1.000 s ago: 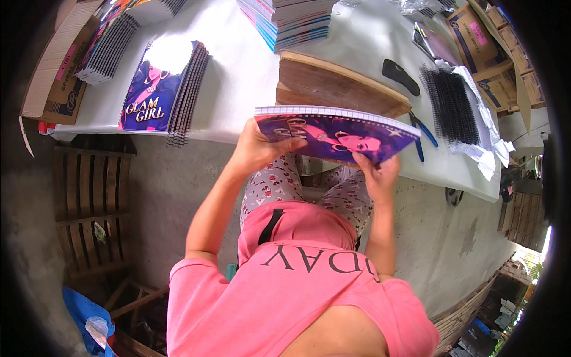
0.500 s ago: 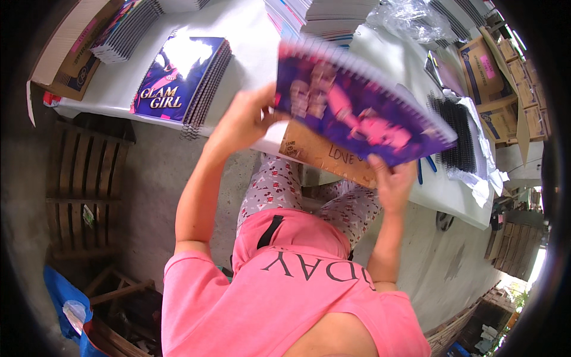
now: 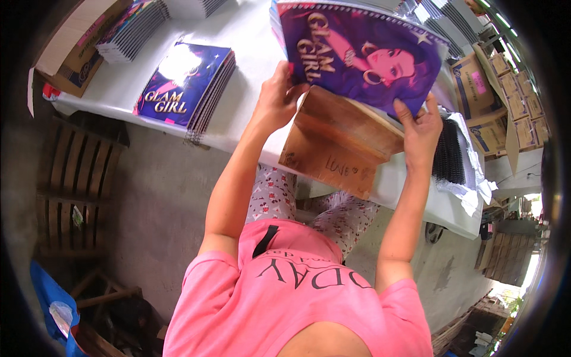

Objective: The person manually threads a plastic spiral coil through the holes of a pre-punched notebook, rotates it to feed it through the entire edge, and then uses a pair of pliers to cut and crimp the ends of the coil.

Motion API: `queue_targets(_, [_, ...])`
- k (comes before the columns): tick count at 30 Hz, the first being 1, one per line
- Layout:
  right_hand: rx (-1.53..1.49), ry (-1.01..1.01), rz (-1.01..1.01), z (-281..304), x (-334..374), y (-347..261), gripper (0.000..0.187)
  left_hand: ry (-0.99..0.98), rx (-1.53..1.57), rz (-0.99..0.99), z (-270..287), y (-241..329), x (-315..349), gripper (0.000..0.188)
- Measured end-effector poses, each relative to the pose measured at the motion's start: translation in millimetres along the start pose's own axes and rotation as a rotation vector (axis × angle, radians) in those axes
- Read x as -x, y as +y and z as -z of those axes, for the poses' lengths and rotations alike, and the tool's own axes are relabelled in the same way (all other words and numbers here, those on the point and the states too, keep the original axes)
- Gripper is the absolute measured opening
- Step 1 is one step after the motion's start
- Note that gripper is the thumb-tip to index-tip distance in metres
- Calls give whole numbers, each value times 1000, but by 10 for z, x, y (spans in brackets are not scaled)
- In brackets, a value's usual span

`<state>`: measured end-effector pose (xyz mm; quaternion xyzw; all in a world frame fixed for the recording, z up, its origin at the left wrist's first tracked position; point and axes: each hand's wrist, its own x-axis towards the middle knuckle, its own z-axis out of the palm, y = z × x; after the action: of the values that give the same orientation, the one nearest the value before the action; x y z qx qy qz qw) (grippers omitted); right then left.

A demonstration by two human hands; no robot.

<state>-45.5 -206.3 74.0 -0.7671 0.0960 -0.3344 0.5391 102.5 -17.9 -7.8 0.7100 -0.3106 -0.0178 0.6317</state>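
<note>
Both hands hold up a notebook with a purple and pink illustrated cover, tilted above the table. A row of holes or binding runs along its far edge; I cannot tell whether a coil is in it. My left hand grips the near left corner, thumb in front. My right hand holds the lower right edge, its thumb on the cover. Beneath the notebook, a brown wooden stand with handwriting sits at the table's near edge. To the left lies a stack of similar coil-bound notebooks.
The white table stretches ahead. Black plastic coils rest on crumpled white paper at the right. Cardboard boxes stand beyond them, and another cardboard box is far left. A slatted wooden bench stands on the left floor.
The notebook has moved farther from my body and tilted so its cover shows more fully. Both hands have moved up and right with it, revealing more of the wooden stand.
</note>
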Motion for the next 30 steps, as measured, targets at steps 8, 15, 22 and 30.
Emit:
queue_targets(8, [1,-154,-89,602,171,220,55,-102,-348,-17,18,-442,345,34])
queue_targets(15, [-291,51,-227,249,685,889,62,-70,-379,-85,-36,-471,379,42])
queue_targets(22, [-380,-246,-86,362,713,716,45,-72,-452,37,392,-403,525,39])
queue_targets(30, [1471,11,-374,1805,-159,1453,48,334,-474,-629,-270,845,341,54])
